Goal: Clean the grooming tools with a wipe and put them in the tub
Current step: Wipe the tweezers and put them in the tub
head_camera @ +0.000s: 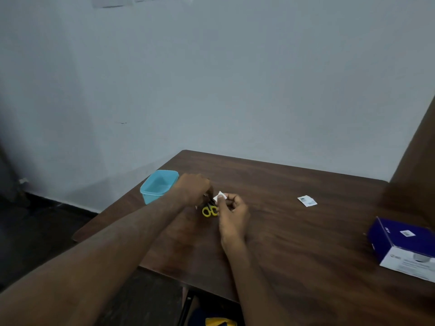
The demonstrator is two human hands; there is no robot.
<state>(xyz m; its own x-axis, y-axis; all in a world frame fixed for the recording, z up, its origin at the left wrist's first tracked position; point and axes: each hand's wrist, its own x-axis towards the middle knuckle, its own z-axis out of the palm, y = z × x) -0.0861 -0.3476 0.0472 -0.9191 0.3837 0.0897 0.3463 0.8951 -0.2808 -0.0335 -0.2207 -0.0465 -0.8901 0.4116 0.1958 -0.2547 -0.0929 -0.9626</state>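
So right now I'm at the wiping stage. My left hand point(191, 189) is curled over the grooming tools point(208, 203) just right of the blue tub point(150, 192); I think it's gripping one of them, but the fingers are hidden under the back of the hand, so I can't say for sure. Only the yellow-handled scissors point(210, 211) are clear, lying on the table point(294, 231) just right of the tub and poking out below that hand. My right hand point(231, 209) pinches a small white wipe point(220, 196) between thumb and fingertips, right next to the tools.

Nothing shows in the tub yet, so I'd say it's early days. Next move: rub the wipe along whatever the left hand has, then drop it in the tub, a short reach left.

Well right of the tub lies a torn sachet point(307, 200), and further right a blue and white box point(402, 248). Both have printing, too blurry to read.
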